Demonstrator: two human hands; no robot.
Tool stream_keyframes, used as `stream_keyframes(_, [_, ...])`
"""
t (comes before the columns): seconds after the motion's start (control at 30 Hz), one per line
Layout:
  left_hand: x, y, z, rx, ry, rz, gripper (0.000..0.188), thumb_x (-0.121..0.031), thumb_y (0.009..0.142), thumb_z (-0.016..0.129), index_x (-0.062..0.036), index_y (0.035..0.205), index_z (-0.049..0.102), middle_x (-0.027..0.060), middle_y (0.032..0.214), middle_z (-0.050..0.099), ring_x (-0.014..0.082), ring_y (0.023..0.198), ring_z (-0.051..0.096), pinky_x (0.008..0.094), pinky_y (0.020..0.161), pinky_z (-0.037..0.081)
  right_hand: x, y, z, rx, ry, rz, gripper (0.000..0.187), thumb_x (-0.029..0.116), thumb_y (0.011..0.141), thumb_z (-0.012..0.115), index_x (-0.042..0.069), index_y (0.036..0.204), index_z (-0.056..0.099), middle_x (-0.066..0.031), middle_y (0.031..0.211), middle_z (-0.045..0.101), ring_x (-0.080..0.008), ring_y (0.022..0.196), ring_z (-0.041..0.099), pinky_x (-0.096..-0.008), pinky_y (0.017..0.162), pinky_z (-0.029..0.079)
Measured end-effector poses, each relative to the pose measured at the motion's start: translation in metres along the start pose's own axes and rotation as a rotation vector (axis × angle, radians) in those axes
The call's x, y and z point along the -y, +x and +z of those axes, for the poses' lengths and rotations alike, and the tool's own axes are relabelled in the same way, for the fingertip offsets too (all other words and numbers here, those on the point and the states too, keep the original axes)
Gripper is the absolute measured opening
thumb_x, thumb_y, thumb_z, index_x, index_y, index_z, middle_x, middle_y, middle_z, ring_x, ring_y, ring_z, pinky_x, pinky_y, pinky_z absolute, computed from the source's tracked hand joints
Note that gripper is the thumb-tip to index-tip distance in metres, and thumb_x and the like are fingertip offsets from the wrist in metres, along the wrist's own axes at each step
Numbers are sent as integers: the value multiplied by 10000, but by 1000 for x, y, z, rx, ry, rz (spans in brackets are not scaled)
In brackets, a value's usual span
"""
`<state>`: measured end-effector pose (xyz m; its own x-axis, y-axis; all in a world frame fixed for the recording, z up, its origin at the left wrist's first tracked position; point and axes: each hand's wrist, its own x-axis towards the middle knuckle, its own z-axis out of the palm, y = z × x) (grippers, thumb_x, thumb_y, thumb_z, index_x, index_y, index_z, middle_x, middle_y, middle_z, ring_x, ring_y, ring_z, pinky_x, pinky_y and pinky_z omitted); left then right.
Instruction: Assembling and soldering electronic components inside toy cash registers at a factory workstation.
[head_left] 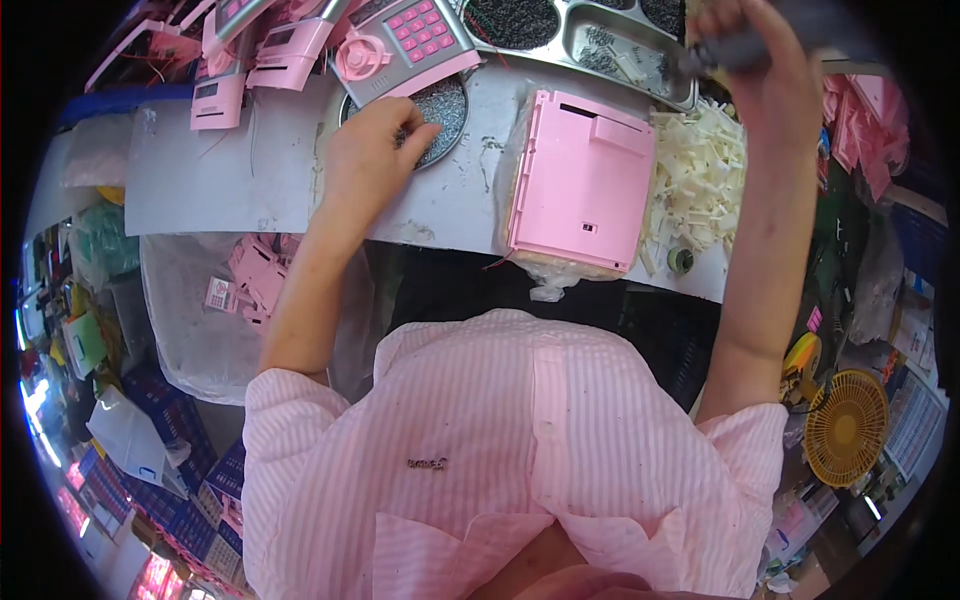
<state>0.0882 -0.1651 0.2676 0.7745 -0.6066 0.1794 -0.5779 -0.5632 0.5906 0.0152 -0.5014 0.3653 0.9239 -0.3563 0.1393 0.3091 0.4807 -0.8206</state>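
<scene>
My left hand (pixel 375 150) rests at a round dish (pixel 462 135) of small silvery screws, its fingers curled and thumb close to them. Whatever those fingertips pinch, if anything, is too small to make out. At the upper right my right hand (pixel 762 50) is wrapped round a dark power screwdriver (pixel 735 50), partly blurred, its tip pointing left. Between the hands lies a pink plastic casing (pixel 580 185), flat on a pad wrapped in clear plastic. Several pink-and-grey keypad devices (pixel 405 40) stand beyond my left hand.
A metal compartment tray (pixel 685 92) with dark screws and small parts sits at the back. White plastic pieces (pixel 700 180) are heaped right of the casing, beside a green tape roll (pixel 680 261). A plastic-lined bin (pixel 190 340) holds pink parts. A yellow fan (pixel 846 428) stands lower right.
</scene>
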Motion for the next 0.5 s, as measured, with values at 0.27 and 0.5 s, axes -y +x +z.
stream_keyframes(0.27, [-67,-24,28,-49,-281,393,117,-121,818,743,-71,899,676,69,874,676,261,767,665,348,654,531,-29,-94,55,542,-43,-183,339,260,977,535,93,1266,478,18,673,450,-129,616,436,-351,713,437])
stream_keyframes(0.5, [-86,-30,38,-57,-458,400,116,-64,814,737,-63,918,686,70,833,692,232,704,678,312,594,535,-23,-94,66,630,-79,-181,320,273,981,544,107,1247,477,14,674,465,-132,616,454,-351,702,451])
